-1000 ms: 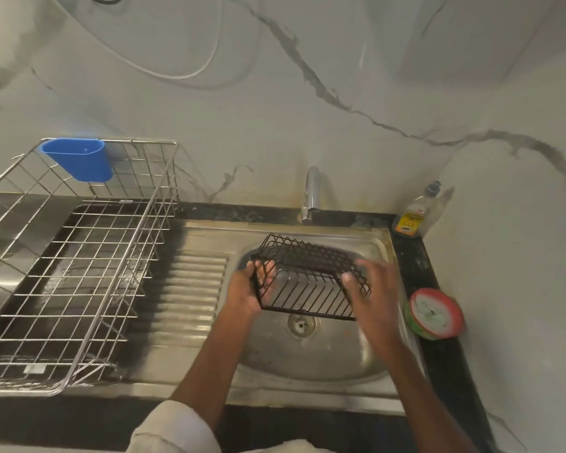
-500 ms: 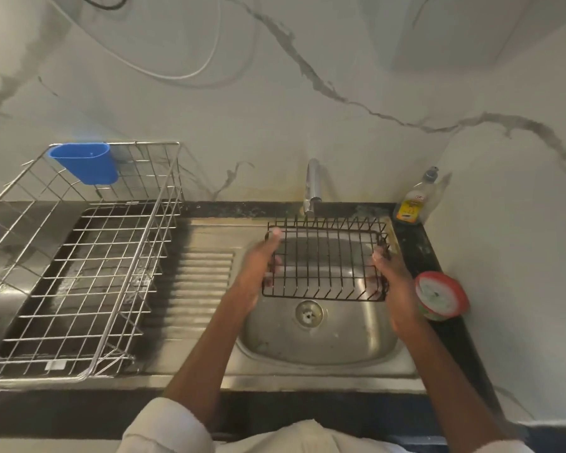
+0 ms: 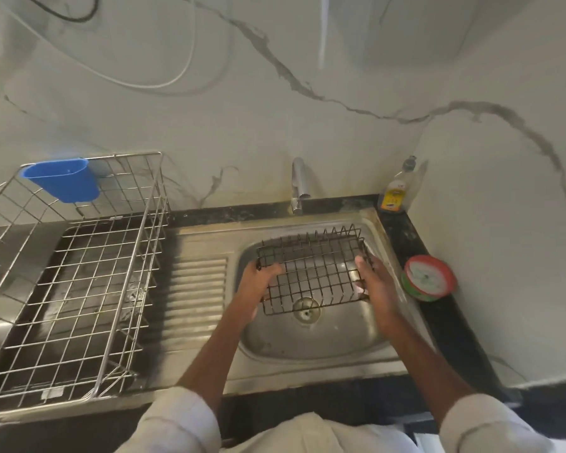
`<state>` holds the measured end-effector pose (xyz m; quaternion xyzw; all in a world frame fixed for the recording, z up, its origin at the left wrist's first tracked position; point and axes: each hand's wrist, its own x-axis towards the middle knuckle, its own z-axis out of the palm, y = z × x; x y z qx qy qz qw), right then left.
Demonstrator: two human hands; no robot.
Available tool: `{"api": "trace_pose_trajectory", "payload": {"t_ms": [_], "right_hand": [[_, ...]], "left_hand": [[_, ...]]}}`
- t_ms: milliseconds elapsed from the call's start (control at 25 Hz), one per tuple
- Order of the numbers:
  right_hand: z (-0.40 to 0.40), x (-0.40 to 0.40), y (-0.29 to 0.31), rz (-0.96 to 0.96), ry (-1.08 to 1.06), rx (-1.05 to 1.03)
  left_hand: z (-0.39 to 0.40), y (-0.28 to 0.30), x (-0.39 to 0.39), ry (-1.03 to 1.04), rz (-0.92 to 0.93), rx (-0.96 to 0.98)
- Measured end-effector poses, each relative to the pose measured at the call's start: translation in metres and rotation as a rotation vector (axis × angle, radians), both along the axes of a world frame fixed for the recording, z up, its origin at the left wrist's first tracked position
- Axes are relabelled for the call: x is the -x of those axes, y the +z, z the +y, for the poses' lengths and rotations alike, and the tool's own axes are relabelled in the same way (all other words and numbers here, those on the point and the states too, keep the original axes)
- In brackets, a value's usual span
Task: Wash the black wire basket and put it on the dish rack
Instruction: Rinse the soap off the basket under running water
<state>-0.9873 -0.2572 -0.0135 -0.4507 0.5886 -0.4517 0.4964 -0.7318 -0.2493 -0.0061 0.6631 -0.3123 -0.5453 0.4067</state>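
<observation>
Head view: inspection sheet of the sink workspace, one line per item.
Surface: steel sink with drainboard, set in a dark counter.
Job's things: black wire basket held over the sink bowl; dish rack on the left, nothing on its floor.
Clutter: blue cup hung on the rack; soap bottle; red and green tub.
Hands: left hand and right hand grip the basket's ends.
Cables: white cable and black cable on the wall.
Surroundings: marble wall, tap; no running water seen.

The black wire basket [image 3: 314,268] is being tipped flatter over the sink bowl [image 3: 311,341], its spiked edge now toward 12 o'clock, gripped by the left hand [image 3: 258,282] and right hand [image 3: 374,284] at its ends.
</observation>
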Motion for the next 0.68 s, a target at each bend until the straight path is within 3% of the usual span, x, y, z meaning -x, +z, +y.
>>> {"api": "trace_pose_trajectory", "payload": {"t_ms": [160,320,400,560,680], "right_hand": [[0.008,-0.005,0.009,-0.037,-0.076,0.2],[0.012,-0.01,-0.025,0.023,-0.038,-0.154],[0.014,-0.011,-0.022,0.019,-0.064,-0.164],[0.036,-0.031,-0.002,-0.277,-0.291,-0.209],[0.052,-0.057,0.008,-0.424,-0.244,-0.323]], "left_hand": [[0.005,0.008,-0.007,-0.052,-0.028,0.088],[0.005,-0.02,-0.013,0.046,0.099,-0.027],[0.009,-0.016,-0.015,0.12,0.178,-0.074],[0.021,-0.002,-0.004,0.169,0.256,-0.039],[0.031,-0.002,0.022,0.245,0.349,-0.004]]}}
